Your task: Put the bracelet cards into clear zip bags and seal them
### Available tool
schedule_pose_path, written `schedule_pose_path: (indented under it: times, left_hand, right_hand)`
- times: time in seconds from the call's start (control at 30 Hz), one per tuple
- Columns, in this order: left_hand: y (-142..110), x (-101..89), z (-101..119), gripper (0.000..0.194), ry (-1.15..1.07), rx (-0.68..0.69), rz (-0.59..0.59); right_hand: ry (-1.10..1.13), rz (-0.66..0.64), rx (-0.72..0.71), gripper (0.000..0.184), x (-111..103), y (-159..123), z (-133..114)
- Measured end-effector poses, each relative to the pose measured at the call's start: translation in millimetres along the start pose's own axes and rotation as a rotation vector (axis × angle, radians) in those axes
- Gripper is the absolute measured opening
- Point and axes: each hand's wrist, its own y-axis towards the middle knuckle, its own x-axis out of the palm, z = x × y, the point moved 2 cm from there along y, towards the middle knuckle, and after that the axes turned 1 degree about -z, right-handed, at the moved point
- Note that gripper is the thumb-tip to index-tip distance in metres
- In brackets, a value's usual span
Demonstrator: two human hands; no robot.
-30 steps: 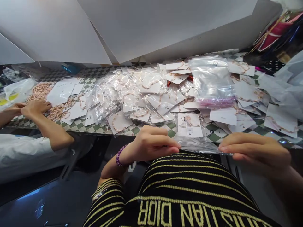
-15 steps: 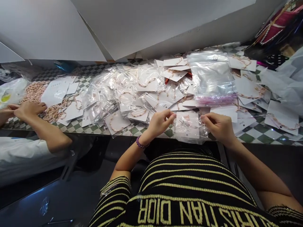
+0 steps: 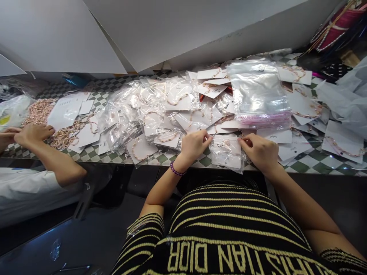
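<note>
A clear plastic bag (image 3: 228,152) holding a white card with a rose-gold chain bracelet lies at the table's front edge. My left hand (image 3: 195,146), with a purple bead bracelet (image 3: 176,169) on its wrist, pinches the bag's left side. My right hand (image 3: 259,152) pinches its right side. Behind them spreads a heap of bagged bracelet cards (image 3: 169,110). A co-worker's hand (image 3: 33,134) rests at the far left beside a pile of rose-gold chains (image 3: 40,112).
The checkered table top (image 3: 318,160) carries loose bracelet cards (image 3: 342,141) on the right and a large clear bag (image 3: 259,93) at the back. A white sleeve (image 3: 28,191) lies at the left. White panels (image 3: 177,30) rise behind the table.
Since the earliest frame, both hands have come closer together and the bag has moved from a raised, edge-on position to lying flatter on the table. The co-worker's hand has barely moved.
</note>
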Motion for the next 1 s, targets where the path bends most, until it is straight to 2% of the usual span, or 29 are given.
schedule_pose_path:
  times: [0.13, 0.2, 0.3, 0.37, 0.43, 0.53, 0.6, 0.63, 0.7, 0.77, 0.83, 0.93, 1.0]
  left_hand:
    - [1, 2.5, 0, 0.027, -0.021, -0.034, 0.006]
    - [2, -0.6, -2, 0.030, -0.102, -0.035, 0.021]
    - [-1, -13.8, -12, 0.034, -0.297, 0.008, 0.017]
    - [-7, -24.4, -19, 0.048, -0.388, 0.099, -0.104]
    - [-17, -32.5, -25, 0.054, -0.421, 0.201, -0.292]
    - [-32, -34.9, -30, 0.053, -0.392, 0.280, -0.508]
    - [-38, -30.2, -28, 0.058, -0.372, 0.314, -0.568]
    - [-40, -26.8, -25, 0.059, -0.377, 0.331, -0.573]
    - [-41, -19.8, -20, 0.058, -0.442, 0.358, -0.551]
    - [-41, -14.3, -15, 0.052, -0.559, 0.367, -0.498]
    - [-40, -11.7, -13, 0.047, -0.679, 0.376, -0.386]
    - [-41, -12.1, -13, 0.044, -0.836, 0.357, -0.166]
    - [-43, -11.6, -11, 0.042, -0.961, 0.299, -0.197]
  right_hand:
    - [-0.028, -0.043, 0.052, 0.029, 4, 1, -1]
    - [-0.004, -0.058, 0.065, 0.026, 5, 2, 0]
    - [0.190, -0.043, 0.013, 0.030, -1, 1, 6]
    - [0.376, 0.023, -0.068, 0.029, -10, -5, 12]
    - [0.483, 0.079, -0.139, 0.022, -20, -16, 18]
    - [0.366, 0.032, -0.346, 0.020, -32, -38, 19]
    - [0.182, 0.001, -0.520, 0.030, -34, -52, 13]
    - [0.101, 0.006, -0.578, 0.040, -32, -57, 9]
    - [0.041, 0.053, -0.597, 0.052, -27, -62, 1]
    - [0.117, 0.122, -0.546, 0.046, -22, -62, -4]
    - [0.281, 0.171, -0.483, 0.033, -17, -60, -8]
    - [0.642, 0.143, -0.371, 0.020, -12, -55, -9]
    - [0.850, 0.116, -0.265, 0.018, -10, -51, -10]
